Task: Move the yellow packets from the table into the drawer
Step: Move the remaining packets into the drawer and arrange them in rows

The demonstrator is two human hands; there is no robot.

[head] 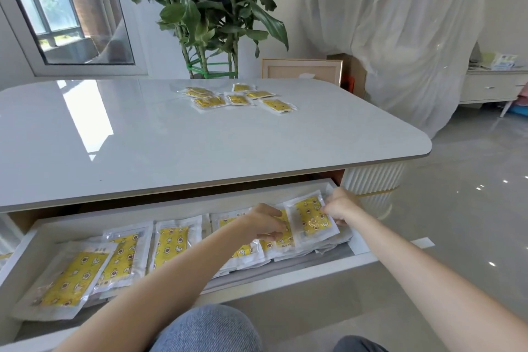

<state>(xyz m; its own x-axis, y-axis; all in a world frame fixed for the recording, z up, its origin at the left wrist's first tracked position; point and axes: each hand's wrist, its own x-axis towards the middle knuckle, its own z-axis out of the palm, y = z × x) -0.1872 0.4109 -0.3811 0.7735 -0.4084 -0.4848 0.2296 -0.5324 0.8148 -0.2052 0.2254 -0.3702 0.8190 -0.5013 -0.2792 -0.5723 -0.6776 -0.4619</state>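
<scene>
Several yellow packets (238, 98) lie in a loose cluster near the far edge of the white table (171, 146). Under the table's near edge the white drawer (285, 277) stands pulled out, holding several more yellow packets in a row (171, 243). At the drawer's right end my right hand (340, 206) pinches the edge of one yellow packet (311, 217), held tilted above the others. My left hand (265, 221) grips the left side of the packets there, fingers curled on a packet beneath (283, 240).
A large potted plant (205, 8) stands behind the table, with a framed board (301, 68) leaning beside it. White curtains (414, 23) hang at the right. Glossy grey floor (471, 194) extends to the right. My knees (211, 328) are below the drawer.
</scene>
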